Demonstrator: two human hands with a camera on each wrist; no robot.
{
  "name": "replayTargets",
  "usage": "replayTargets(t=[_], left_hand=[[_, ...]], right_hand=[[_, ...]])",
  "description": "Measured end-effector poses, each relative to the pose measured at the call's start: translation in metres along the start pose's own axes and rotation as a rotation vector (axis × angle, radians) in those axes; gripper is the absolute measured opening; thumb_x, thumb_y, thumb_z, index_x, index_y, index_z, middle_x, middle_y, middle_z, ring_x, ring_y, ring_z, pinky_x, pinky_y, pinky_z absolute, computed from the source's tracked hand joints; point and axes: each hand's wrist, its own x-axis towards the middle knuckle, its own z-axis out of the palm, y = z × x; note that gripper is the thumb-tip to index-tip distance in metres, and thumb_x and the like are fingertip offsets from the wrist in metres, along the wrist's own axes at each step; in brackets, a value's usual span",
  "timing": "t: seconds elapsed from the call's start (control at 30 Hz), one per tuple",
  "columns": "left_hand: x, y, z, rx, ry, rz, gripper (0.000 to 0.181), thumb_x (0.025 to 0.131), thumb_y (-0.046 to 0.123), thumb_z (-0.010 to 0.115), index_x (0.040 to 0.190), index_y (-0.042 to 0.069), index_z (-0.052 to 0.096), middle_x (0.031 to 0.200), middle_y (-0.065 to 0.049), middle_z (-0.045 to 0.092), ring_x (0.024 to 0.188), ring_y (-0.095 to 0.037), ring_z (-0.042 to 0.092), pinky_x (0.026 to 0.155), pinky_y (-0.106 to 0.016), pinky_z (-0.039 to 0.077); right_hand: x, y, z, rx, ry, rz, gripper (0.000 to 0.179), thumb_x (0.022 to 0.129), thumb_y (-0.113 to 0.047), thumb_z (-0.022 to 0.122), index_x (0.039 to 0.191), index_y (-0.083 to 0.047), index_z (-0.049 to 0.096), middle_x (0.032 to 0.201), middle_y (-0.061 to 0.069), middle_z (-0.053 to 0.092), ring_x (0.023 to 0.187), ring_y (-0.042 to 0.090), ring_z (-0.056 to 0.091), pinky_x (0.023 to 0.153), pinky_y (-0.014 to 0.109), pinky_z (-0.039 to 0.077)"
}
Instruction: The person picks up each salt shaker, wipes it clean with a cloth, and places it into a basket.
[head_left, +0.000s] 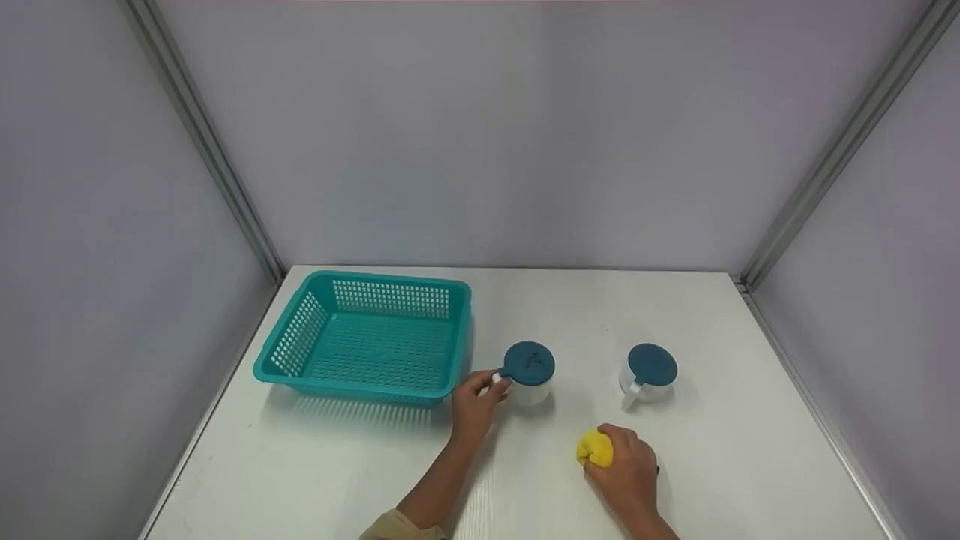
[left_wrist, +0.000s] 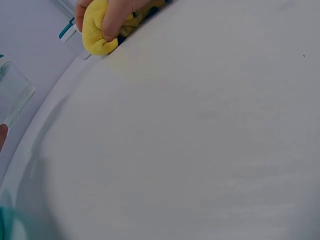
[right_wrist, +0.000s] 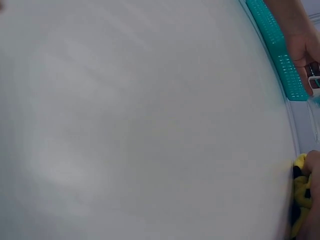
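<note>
My left hand (head_left: 474, 405) pinches the white handle of a clear glass jar (head_left: 531, 393) with a dark blue lid, right of the basket. Whether that jar touches the table I cannot tell. Bunched under my right hand (head_left: 626, 469) is a yellow cloth (head_left: 595, 448), gripped between thumb and fingers close to the tabletop. Dark patches show on the cloth (right_wrist: 302, 190) in the right wrist view. A second lidded jar (head_left: 651, 367) stands farther back on the right, its handle toward the front; neither hand touches it.
A teal plastic basket (head_left: 461, 337) with lattice sides sits at the back left, close beside my left hand. White table surface (head_left: 337, 480) spreads in front. Grey panels (head_left: 510, 135) enclose the back and both sides.
</note>
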Motion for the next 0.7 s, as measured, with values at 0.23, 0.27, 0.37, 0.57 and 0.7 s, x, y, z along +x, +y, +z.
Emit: replayTargets(t=[0.23,0.27,0.37,0.57,0.7], left_hand=[[0.001,0.002,0.000,0.027,0.000,-0.041,0.015,0.080,0.009,0.073,0.094,0.004,0.071,0.087,-0.009,0.062,0.091,-0.018,0.063,0.077,-0.038,0.056],[0.001,0.002,0.000,0.030,-0.003,-0.048,0.015,0.081,0.009,0.073,0.094,0.004,0.071,0.087,-0.008,0.062,0.092,-0.019,0.063,0.077,-0.038,0.056],[0.001,0.002,0.000,0.036,-0.013,-0.059,0.015,0.081,0.010,0.073,0.095,0.004,0.070,0.085,-0.008,0.061,0.092,-0.019,0.063,0.076,-0.038,0.056],[0.011,-0.018,-0.001,0.048,-0.055,-0.056,0.018,0.082,0.016,0.073,0.098,0.007,0.071,0.089,-0.008,0.061,0.094,-0.019,0.063,0.075,-0.035,0.056],[0.017,-0.026,-0.003,0.055,-0.071,-0.024,0.022,0.080,0.024,0.074,0.098,0.010,0.071,0.089,-0.009,0.062,0.095,-0.020,0.063,0.075,-0.034,0.056]], right_hand=[[-0.002,0.001,0.000,0.007,0.021,-0.036,0.061,0.060,-0.024,0.085,0.114,-0.020,0.057,0.107,0.002,0.058,0.094,0.023,0.054,0.087,0.045,0.040],[-0.002,0.001,0.000,0.016,0.021,-0.040,0.061,0.060,-0.023,0.085,0.115,-0.020,0.057,0.107,0.002,0.058,0.093,0.023,0.054,0.086,0.044,0.041],[-0.003,0.000,0.001,0.033,0.010,-0.048,0.064,0.061,-0.020,0.084,0.117,-0.019,0.055,0.107,0.001,0.058,0.093,0.021,0.055,0.086,0.043,0.042],[-0.002,-0.001,0.003,0.061,0.001,-0.041,0.066,0.061,-0.017,0.084,0.118,-0.017,0.052,0.109,0.001,0.058,0.095,0.021,0.055,0.087,0.043,0.044],[-0.002,-0.004,0.003,0.076,-0.005,-0.026,0.066,0.061,-0.017,0.084,0.118,-0.015,0.050,0.109,0.003,0.058,0.095,0.023,0.055,0.088,0.044,0.044]])
